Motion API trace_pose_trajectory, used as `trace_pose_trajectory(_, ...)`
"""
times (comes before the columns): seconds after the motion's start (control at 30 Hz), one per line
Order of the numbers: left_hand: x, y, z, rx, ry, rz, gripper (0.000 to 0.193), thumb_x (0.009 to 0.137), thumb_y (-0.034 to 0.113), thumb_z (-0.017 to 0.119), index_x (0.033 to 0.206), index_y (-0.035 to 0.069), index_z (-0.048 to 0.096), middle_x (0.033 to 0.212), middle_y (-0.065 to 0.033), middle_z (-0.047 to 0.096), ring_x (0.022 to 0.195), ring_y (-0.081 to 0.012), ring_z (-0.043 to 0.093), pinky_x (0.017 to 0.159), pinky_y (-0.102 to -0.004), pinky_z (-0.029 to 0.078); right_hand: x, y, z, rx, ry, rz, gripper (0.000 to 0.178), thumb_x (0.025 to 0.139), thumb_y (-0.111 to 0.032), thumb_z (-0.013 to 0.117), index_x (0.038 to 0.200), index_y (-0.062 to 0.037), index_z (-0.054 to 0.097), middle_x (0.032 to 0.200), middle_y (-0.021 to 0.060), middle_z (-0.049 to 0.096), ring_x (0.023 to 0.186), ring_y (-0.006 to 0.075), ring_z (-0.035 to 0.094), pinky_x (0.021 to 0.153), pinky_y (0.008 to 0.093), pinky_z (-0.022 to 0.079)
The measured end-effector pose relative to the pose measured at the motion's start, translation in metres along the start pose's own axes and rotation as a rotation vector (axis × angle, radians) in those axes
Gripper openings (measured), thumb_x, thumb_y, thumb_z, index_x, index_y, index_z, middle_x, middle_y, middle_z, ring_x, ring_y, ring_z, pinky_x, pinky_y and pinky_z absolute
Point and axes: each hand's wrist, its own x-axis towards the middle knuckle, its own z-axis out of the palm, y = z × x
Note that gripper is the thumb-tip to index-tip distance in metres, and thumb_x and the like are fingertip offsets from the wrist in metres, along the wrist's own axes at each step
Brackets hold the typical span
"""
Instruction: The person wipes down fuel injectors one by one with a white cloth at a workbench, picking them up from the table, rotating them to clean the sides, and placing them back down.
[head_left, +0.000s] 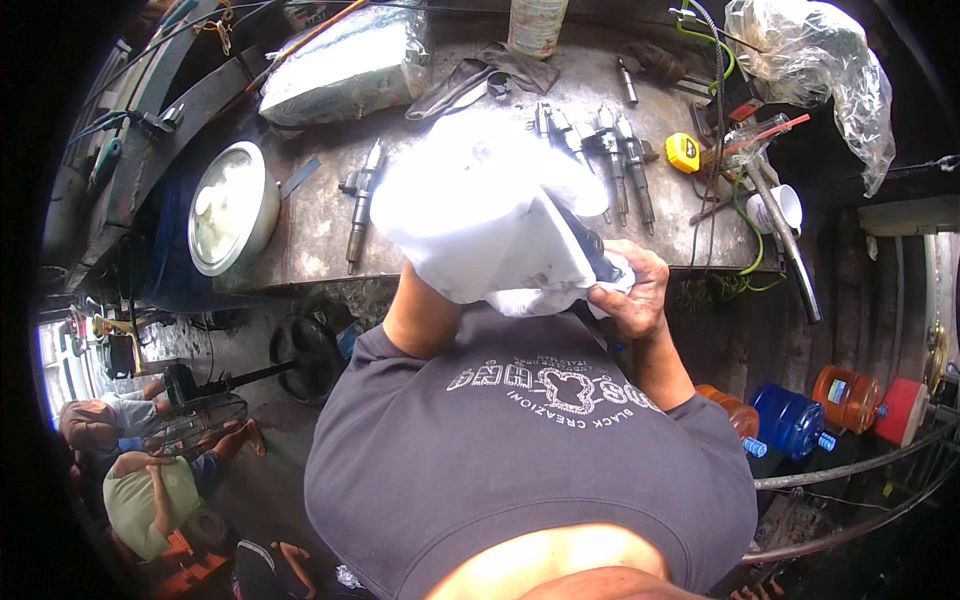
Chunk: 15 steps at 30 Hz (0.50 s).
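Observation:
A white cloth (490, 240), glaringly bright on top, is bunched in front of my chest at the table's near edge. My right hand (640, 290) is closed, pinching the cloth's right end around a dark part (597, 255) that shows only in part between the folds. My left forearm (422, 312) goes up under the cloth, which hides the left hand and its fingers. Just beyond the cloth lie several metal fuel injectors (632, 165) side by side. Another injector (362, 205) rests alone to the left.
A metal basin with a pale lid (232, 208) stands at the table's left. A plastic-wrapped package (350, 65), dark rag (465, 85) and bucket (536, 25) are at the back. A yellow tape measure (683, 152), metal pipe (782, 225) and white cup (778, 210) sit right. People (150, 490) sit lower left.

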Motion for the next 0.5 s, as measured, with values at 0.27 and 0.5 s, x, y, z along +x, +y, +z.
trace_pose_trajectory(0.27,0.006,0.019,0.004,0.076,0.049,-0.075,0.052,0.086,0.038,0.05,0.118,-0.003,0.047,0.112,-0.0157,0.054,0.101,-0.0253,0.055,0.083,-0.0358,0.048,0.007,-0.011,-0.019,-0.237,-0.024,0.007,0.031,0.066,-0.009,0.073,0.091,0.0046,0.06,0.075,0.0098,0.06,0.065,0.0144,0.056,0.059,0.0256,0.044)
trace_pose_trajectory(0.5,-0.029,-0.002,-0.089,0.77,-0.061,-0.286,0.023,0.08,0.013,0.058,0.097,-0.002,0.062,0.089,-0.0073,0.065,0.081,-0.0122,0.061,0.067,-0.0263,0.051,0.005,-0.027,-0.042,-0.537,-0.084,-0.159,0.03,0.062,-0.014,0.073,0.084,0.0022,0.062,0.066,0.0114,0.055,0.055,0.0257,0.052,0.052,0.0329,0.04)
